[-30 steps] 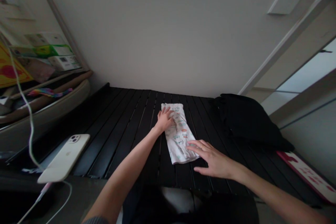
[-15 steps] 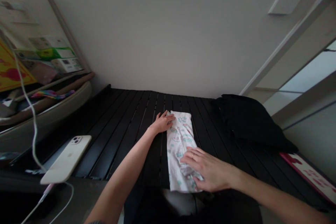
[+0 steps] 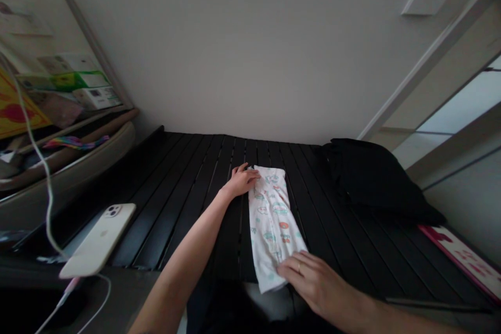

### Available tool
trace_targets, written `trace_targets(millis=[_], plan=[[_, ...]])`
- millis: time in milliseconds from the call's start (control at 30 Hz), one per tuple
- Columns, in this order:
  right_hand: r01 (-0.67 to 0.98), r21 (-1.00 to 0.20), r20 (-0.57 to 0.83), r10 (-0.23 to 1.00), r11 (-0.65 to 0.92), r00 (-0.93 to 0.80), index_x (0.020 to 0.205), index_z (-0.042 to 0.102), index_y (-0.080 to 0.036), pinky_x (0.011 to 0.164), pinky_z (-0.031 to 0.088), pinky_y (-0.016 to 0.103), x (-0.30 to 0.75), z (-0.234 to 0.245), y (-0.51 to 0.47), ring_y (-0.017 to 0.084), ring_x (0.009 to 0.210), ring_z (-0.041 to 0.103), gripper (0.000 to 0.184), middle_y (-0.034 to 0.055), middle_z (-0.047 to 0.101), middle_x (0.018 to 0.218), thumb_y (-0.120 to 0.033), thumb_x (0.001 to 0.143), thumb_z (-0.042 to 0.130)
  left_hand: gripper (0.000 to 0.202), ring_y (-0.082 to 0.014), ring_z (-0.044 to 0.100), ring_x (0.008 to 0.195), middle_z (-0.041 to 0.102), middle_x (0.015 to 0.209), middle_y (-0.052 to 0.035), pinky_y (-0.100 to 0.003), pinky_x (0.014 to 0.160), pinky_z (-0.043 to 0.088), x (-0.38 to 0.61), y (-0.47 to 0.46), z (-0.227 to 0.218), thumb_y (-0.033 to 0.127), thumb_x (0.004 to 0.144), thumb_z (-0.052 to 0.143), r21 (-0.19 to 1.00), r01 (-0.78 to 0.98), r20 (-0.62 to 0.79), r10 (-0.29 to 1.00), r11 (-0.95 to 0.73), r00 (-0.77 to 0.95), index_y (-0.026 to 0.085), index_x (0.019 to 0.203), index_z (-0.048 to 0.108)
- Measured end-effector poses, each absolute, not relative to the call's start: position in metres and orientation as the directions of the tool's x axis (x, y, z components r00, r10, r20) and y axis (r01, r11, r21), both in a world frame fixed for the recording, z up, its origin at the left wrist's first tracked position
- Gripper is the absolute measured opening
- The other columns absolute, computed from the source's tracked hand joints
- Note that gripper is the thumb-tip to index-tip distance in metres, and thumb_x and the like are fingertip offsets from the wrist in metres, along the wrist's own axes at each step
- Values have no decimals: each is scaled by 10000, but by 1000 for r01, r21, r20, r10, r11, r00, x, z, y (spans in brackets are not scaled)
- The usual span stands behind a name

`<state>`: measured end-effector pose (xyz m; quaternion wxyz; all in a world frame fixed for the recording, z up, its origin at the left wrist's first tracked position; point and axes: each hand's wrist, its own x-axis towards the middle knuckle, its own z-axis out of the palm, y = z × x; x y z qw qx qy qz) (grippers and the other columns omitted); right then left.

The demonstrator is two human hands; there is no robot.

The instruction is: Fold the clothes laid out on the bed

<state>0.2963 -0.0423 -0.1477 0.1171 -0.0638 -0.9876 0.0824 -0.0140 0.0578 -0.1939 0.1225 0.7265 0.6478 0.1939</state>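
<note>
A white baby garment [image 3: 272,219] with a small coloured print lies folded into a long strip on the black slatted table [image 3: 183,188]. My left hand [image 3: 243,180] rests flat on the strip's far left corner, fingers stretched out. My right hand [image 3: 313,284] lies on the near end of the strip at the table's front edge, fingers extended and flat on the cloth. Neither hand grips anything.
A black bundle of cloth [image 3: 371,180] sits at the right of the table. A white phone [image 3: 97,240] on a charging cable [image 3: 47,203] lies at the left edge. Shelves with boxes [image 3: 70,81] stand at far left. A red-and-white board [image 3: 462,261] lies at the right.
My right hand has slid toward me along the garment to its near end, and the strip now lies longer and smoother. The left hand stays on the far corner.
</note>
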Motion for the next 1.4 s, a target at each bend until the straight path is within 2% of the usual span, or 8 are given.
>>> trace_targets(millis=[67,133,300,433,600,800,1067,1400], plan=[[172,-336,107,219,926,-970,997,642,-196,818,475,245,281,-120,-17,140,894,628,278,22,700,948,-32,867,459,319,-289,226,1400,563,1351,22,-531,1112,164,-13,58,-192,319,903,467,453,883,136,988,-123,68,321,1160,657],[203,-355,101,253,913,-962,1017,639,-190,804,467,268,260,-98,18,151,898,626,273,36,696,979,-46,881,451,335,-280,254,1389,573,1340,8,-518,1112,182,-12,58,-191,370,921,443,503,859,133,991,-94,31,309,1181,646],[357,-179,131,382,917,-915,1066,638,-184,910,410,354,194,-79,119,197,975,625,241,63,702,1022,-130,897,475,492,-220,396,1324,571,1341,-32,-439,1106,259,-14,59,-184,449,981,243,715,698,199,967,-32,-160,268,1390,447],[552,-78,270,550,831,-790,1308,523,-161,994,363,418,163,-103,159,268,1217,477,409,116,575,1313,-232,906,490,536,-215,454,1285,628,1261,-48,-454,1091,282,-14,56,-176,443,983,227,778,626,182,938,47,-296,252,1483,257],[664,-104,220,668,741,-711,1426,404,-172,1094,250,436,163,-175,145,261,1393,262,522,112,304,1533,-399,960,340,580,-236,213,1425,306,1538,-36,-487,1116,211,-1,53,-181,433,938,361,534,845,316,936,-38,-157,281,1486,245],[694,-175,8,706,698,-708,1494,254,-251,1131,142,464,171,-213,139,233,1440,141,547,45,202,1577,-439,982,219,545,-283,152,1441,322,1529,-6,-599,1127,80,20,51,-203,428,940,330,293,956,124,992,-21,-16,298,1469,302],[951,-120,168,950,284,-263,1127,600,-68,883,406,440,197,-195,129,350,1138,464,479,240,548,1191,-463,902,448,410,-354,260,1376,441,1423,-153,-533,1089,238,26,45,-185,350,908,410,222,897,273,859,381,-433,150,1226,575],[887,-274,107,928,372,-356,1031,595,-156,809,445,358,196,-182,121,269,1027,597,192,151,642,1069,-256,917,479,256,-315,522,1136,579,1178,-179,-418,899,437,53,45,-179,208,889,461,327,897,132,925,299,-356,124,1102,576]])
